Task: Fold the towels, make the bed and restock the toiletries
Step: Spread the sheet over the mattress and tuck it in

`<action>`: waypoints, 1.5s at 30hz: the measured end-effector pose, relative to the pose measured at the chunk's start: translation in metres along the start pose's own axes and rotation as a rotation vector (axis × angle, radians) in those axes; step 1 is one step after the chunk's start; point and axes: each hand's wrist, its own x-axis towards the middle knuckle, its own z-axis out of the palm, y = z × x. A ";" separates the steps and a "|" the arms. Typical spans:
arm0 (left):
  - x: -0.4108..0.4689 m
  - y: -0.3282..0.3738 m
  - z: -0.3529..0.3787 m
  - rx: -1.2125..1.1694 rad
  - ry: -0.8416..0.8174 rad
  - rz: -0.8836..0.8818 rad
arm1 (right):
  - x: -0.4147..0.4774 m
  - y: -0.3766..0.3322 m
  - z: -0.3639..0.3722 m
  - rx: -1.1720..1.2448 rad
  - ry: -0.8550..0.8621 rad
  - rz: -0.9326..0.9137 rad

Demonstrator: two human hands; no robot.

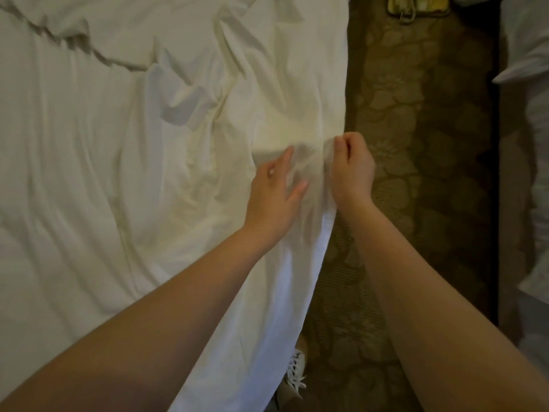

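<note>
Both hands work at the near edge of the bed. The right hand (352,171) is curled, thumb and fingers pinching a small gather of the white sheet (148,173) right where it drops over the side. The left hand (274,191) lies just beside it, fingers straight and spread, flat on the cloth. The sheet covers the mattress out to the left, heavily creased, with a bunched ridge across the far upper part and a folded-over flap near the middle. Below the hands its edge hangs toward the floor.

The weak point, to my eye, is the pinch. It holds only a little cloth, so a firm tug could let it slip free, or drag the slack into a fresh ridge under the flat hand rather than smoothing it. Pulling from this one spot would probably leave the far creases alone and skew the sheet. The hanging edge falls close to a white laced shoe (295,373) on the patterned carpet (416,173), so a step forward could tread on it.

The aisle is narrow: more white bedding (531,55) lies along the right side, and a yellowish item with a metal buckle (416,7) sits at the far end, both limiting room to move along the bed. No towels or toiletries are in view
</note>
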 end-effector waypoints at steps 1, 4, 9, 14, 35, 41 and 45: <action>0.011 0.010 -0.001 0.010 0.014 0.023 | 0.000 -0.003 0.000 0.052 -0.045 0.011; 0.040 0.038 -0.007 -0.035 -0.025 0.019 | -0.001 -0.010 -0.004 0.197 -0.121 0.067; 0.068 0.069 -0.017 -0.217 -0.157 -0.234 | -0.002 -0.018 -0.009 0.094 -0.246 -0.011; 0.088 0.070 -0.019 -0.064 -0.109 -0.239 | -0.011 -0.016 0.000 -0.039 -0.142 -0.102; 0.078 0.079 -0.049 0.352 -0.234 0.470 | -0.017 -0.031 -0.002 0.049 0.076 -0.105; 0.090 0.079 -0.087 0.815 -0.357 0.635 | -0.024 -0.050 0.002 0.022 0.043 -0.134; 0.099 0.073 -0.092 0.491 -0.311 0.586 | -0.020 -0.054 0.013 -0.031 -0.121 -0.116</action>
